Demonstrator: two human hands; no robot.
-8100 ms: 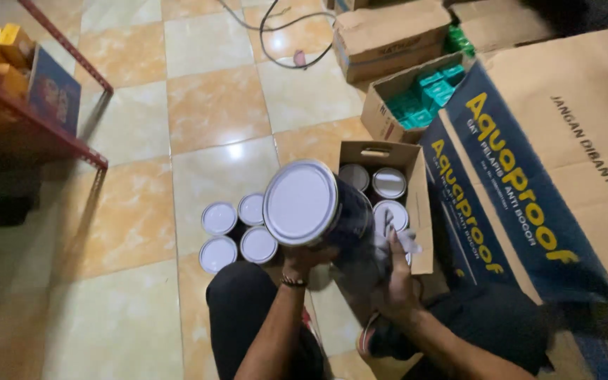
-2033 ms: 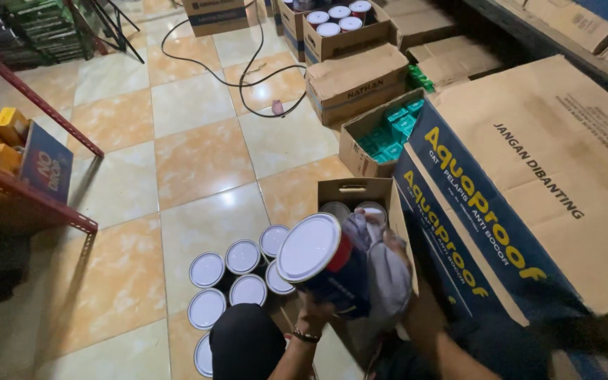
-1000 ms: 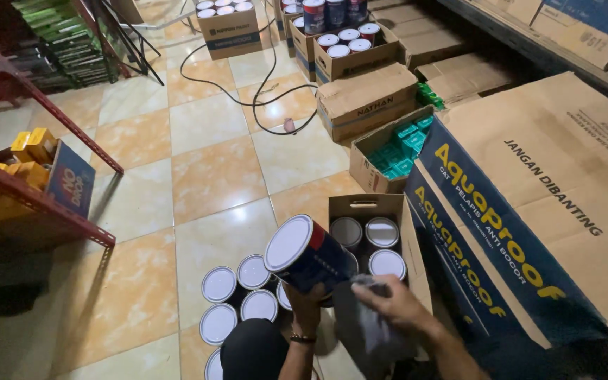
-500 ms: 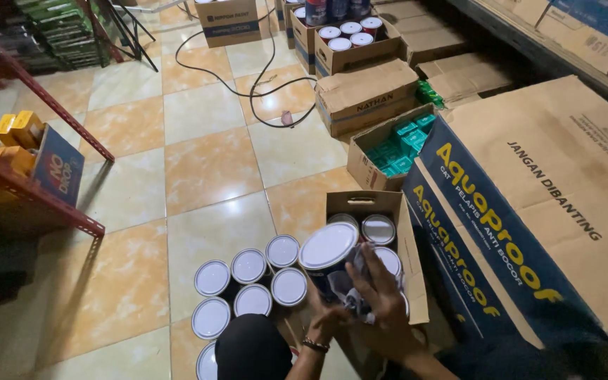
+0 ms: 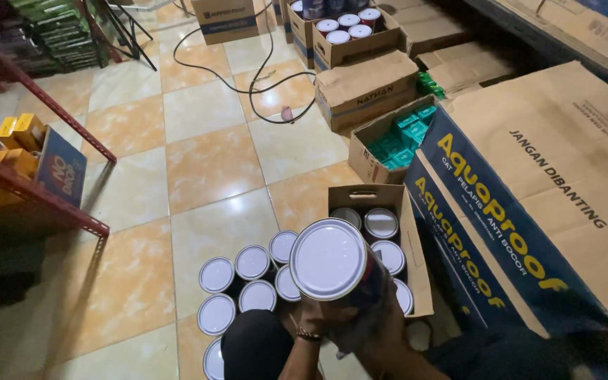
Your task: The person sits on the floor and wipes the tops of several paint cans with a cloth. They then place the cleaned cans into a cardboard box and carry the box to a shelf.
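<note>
Two-tone tiled floor (image 5: 205, 165), cream and orange, runs the length of the storeroom, with a black cable (image 5: 248, 77) trailing across it. Large blue-printed cartons (image 5: 529, 204) line the right side; a red steel rack (image 5: 43, 190) stands at left. An open carton (image 5: 413, 239) on the floor holds white-lidded tins, with loose tins (image 5: 244, 281) clustered just beside it. Left hand (image 5: 311, 320) and right hand (image 5: 381, 327) are both closed around one tin (image 5: 332, 264), held tilted above the carton's near edge.
</note>
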